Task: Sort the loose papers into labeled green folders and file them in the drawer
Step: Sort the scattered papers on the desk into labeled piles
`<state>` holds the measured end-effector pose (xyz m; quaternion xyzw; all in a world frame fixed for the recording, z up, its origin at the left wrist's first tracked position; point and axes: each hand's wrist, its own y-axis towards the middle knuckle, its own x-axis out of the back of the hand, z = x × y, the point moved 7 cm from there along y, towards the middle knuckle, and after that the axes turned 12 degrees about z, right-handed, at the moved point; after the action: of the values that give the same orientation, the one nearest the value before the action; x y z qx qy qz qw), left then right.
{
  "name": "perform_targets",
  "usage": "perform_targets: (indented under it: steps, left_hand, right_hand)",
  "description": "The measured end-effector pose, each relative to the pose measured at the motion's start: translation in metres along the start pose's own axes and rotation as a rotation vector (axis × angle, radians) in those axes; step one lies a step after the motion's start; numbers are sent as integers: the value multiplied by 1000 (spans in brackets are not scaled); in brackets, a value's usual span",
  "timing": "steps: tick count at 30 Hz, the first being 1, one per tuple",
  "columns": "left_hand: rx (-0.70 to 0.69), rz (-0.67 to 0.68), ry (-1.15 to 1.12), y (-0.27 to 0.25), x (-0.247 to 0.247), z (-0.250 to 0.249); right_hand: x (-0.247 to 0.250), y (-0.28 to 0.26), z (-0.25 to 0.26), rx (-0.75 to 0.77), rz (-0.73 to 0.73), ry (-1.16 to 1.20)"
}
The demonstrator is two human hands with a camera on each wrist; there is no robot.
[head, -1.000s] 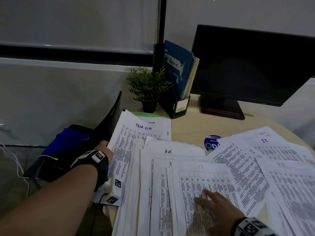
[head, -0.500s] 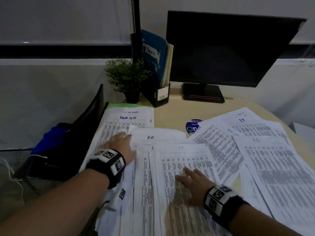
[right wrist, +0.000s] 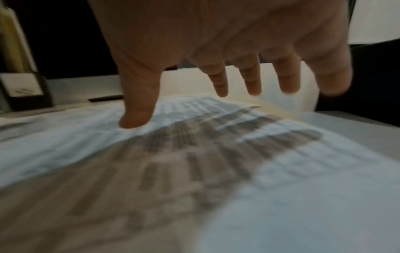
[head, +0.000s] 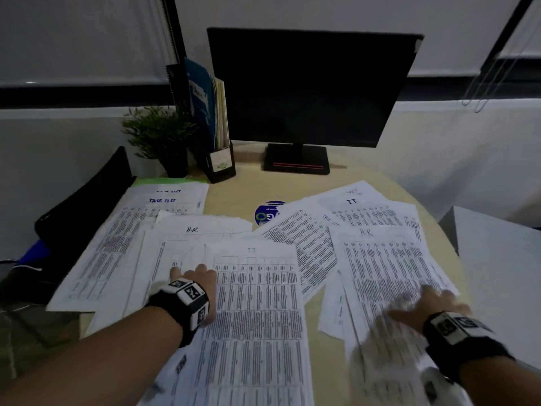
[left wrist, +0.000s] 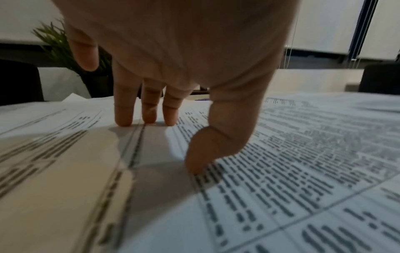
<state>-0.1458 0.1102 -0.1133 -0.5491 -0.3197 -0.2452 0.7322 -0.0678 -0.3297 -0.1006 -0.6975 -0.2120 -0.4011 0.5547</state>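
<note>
Head view, white printed loose papers [head: 257,303] lay spread over beige desk [head: 243,197], left hand [head: 199,278] pressed straight fingertips [left wrist: 123,119] on them, blurred right hand [head: 430,303] hovered with spread fingers, holding nothing.

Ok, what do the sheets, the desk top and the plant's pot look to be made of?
Sheets: thin matte white printer paper; the edges lift and curl, and print covers them. Desk top: smooth pale beige, probably laminate or light wood; no grain shows in this dim light. Pot: dark and matte, maybe plastic or ceramic; too dim to tell. The left hand rests fingertips on the sheets.
</note>
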Motion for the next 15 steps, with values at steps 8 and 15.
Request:
perform_targets:
  steps: [8,15]
  left_hand:
    - [248,-41,-159,-5,-8,-27]
    - [238,-109,-341,-23,13,-58]
  right_hand:
    - [-7,28,-53,1,137,17]
    - [-8,51,-46,184,160,70]
